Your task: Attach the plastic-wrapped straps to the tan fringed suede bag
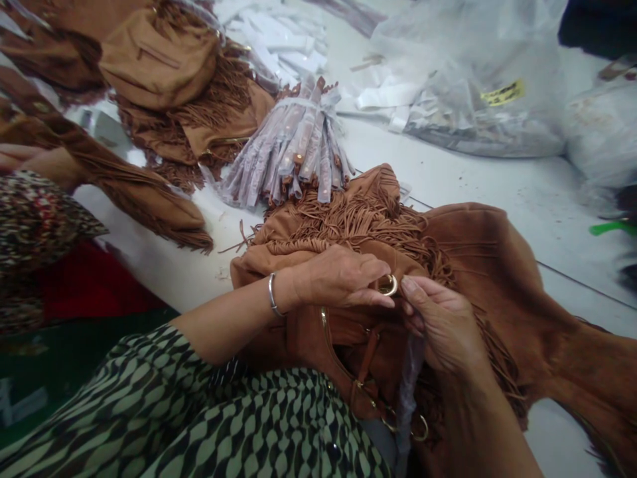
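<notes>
Brown suede bags with long fringe [338, 222] lie in front of me on the table. My left hand [343, 275], with a silver bangle at the wrist, pinches a gold metal ring [388, 285] above the open bag. Close beside it, my right hand [438, 315] has its thumb and fingers pressed together at the ring's right side. A plastic-wrapped strap [409, 385] hangs below the right hand; its upper end is hidden by the fingers. The bag's zipped opening [326, 332] and a further gold ring [421, 428] show underneath.
Beyond the bag stands a tied bundle of plastic-wrapped straps [298, 146]. More fringed bags [159, 60] are heaped at the upper left. At the left edge, another person's arm [54, 166] reaches to a bag. Large clear plastic bags [462, 99] lie at the back right.
</notes>
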Available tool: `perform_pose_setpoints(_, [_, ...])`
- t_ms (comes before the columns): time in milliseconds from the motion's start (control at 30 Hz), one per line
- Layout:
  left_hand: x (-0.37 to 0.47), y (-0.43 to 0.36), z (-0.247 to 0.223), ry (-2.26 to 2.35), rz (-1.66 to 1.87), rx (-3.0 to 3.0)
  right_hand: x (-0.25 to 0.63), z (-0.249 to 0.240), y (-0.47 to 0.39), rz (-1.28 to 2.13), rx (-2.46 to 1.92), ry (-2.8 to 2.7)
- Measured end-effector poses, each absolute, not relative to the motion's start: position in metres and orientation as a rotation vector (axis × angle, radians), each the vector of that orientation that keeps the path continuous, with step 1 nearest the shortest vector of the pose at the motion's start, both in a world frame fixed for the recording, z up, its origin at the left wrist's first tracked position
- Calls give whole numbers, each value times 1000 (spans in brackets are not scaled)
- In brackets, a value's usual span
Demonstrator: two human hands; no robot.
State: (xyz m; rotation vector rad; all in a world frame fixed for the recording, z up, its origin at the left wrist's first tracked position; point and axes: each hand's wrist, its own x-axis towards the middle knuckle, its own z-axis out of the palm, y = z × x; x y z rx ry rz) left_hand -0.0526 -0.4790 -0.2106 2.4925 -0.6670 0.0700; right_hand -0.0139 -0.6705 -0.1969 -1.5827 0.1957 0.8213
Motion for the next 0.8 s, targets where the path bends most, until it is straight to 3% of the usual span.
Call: perform_pose_setpoints(800, [-48, -481, -219, -759, -80, 2190, 0, -216, -693, 1013, -1527, -3])
